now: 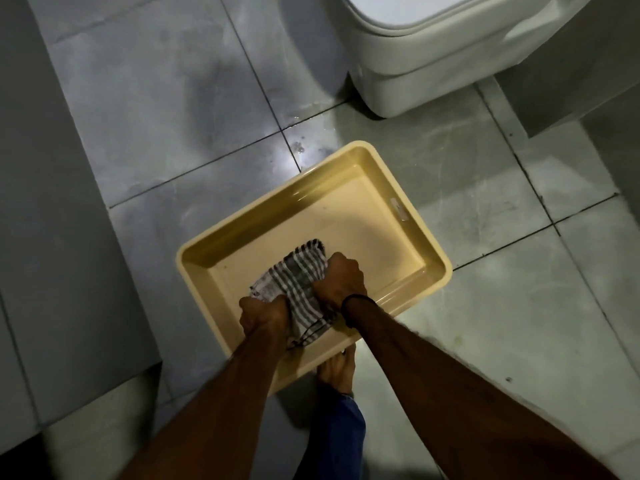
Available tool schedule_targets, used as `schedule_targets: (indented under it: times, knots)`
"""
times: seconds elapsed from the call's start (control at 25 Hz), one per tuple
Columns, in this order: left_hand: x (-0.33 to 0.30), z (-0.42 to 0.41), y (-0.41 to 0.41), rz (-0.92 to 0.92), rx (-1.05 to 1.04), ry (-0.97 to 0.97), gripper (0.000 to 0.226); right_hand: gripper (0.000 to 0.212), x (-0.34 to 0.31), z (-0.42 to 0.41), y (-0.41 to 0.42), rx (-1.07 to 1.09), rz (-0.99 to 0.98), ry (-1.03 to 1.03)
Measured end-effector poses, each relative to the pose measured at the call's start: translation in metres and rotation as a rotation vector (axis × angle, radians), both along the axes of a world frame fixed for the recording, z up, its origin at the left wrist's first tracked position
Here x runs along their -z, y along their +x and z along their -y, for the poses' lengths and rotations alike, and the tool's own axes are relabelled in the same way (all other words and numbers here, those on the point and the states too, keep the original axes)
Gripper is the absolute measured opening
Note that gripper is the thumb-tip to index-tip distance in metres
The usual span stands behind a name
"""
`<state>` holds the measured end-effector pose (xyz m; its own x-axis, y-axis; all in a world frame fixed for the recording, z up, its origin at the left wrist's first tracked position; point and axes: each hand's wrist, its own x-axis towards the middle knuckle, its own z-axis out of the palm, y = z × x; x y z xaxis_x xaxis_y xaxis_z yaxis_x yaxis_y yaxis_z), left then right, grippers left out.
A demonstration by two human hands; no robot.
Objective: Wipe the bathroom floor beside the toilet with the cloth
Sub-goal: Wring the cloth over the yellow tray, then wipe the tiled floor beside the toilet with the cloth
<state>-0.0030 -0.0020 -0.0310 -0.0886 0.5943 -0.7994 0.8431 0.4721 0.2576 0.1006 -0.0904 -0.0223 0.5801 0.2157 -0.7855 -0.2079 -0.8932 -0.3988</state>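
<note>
A grey-and-white checked cloth (294,277) is bunched up above a shallow yellow tub (346,157) that stands on the grey tiled floor (173,116). My left hand (265,315) grips the cloth's near end and my right hand (341,277) grips its right side, both fists closed on it. A thin layer of water lies in the tub. The white toilet (450,57) stands at the top right, beyond the tub. The floor between tub and toilet looks wet and shiny.
My bare foot (337,370) rests on the floor at the tub's near edge, with a blue trouser leg (341,434) below it. A grey tiled wall or ledge (52,202) runs along the left side. A raised step (571,98) lies right of the toilet.
</note>
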Motion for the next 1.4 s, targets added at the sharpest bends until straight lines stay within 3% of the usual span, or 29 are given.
schedule_targets:
  times: [0.12, 0.2, 0.36, 0.44, 0.52, 0.6, 0.68, 0.76, 0.84, 0.92, 1.0, 1.08, 1.24, 1.4]
  knots:
    - [-0.019, 0.015, 0.009, 0.172, 0.071, 0.154, 0.034, 0.028, -0.015, 0.014, -0.002, 0.111, -0.082, 0.135]
    - [-0.05, 0.035, 0.022, 0.345, 0.174, 0.207, 0.024, 0.016, -0.041, 0.037, 0.002, 0.233, -0.104, 0.237]
    - [-0.113, 0.099, 0.053, 0.596, 0.383, 0.141, 0.025, 0.036, -0.101, 0.118, 0.021, 0.489, -0.164, 0.467]
    - [-0.129, 0.138, 0.07, 0.631, 0.545, 0.14, 0.024, 0.043, -0.126, 0.163, 0.031, 0.681, -0.237, 0.55]
    - [-0.134, 0.189, 0.088, 0.619, 0.64, 0.067, 0.025, 0.035, -0.136, 0.225, 0.039, 0.958, -0.376, 0.62]
    - [-0.129, 0.242, 0.103, 0.617, 0.63, -0.1, 0.028, 0.046, -0.134, 0.284, 0.042, 1.118, -0.545, 0.743]
    - [-0.112, 0.29, 0.113, 0.624, 0.636, -0.301, 0.033, 0.049, -0.111, 0.34, 0.034, 1.113, -0.534, 0.75]
    - [-0.085, 0.322, 0.115, 0.659, 0.762, -0.334, 0.036, 0.038, -0.078, 0.38, 0.022, 1.107, -0.425, 0.649]
    - [-0.044, 0.347, 0.109, 0.695, 1.048, -0.096, 0.034, 0.032, -0.029, 0.416, 0.01, 1.278, -0.306, 0.553]
    - [0.013, 0.356, 0.098, 0.626, 1.547, 0.296, 0.04, 0.03, 0.025, 0.448, 0.0, 1.381, -0.139, 0.42]
    - [0.069, 0.356, 0.083, 0.445, 1.96, 0.483, 0.057, 0.029, 0.077, 0.479, -0.011, 1.273, 0.036, 0.197]
    - [0.121, 0.344, 0.07, 0.304, 2.166, 0.555, 0.068, 0.033, 0.12, 0.505, -0.025, 1.162, 0.148, 0.025]
    - [0.202, 0.321, 0.047, 0.239, 2.335, 0.697, 0.07, 0.031, 0.185, 0.537, -0.046, 0.924, 0.357, -0.109]
    - [0.251, 0.316, 0.034, 0.28, 2.343, 0.72, 0.066, 0.023, 0.229, 0.541, -0.044, 0.719, 0.569, -0.18]
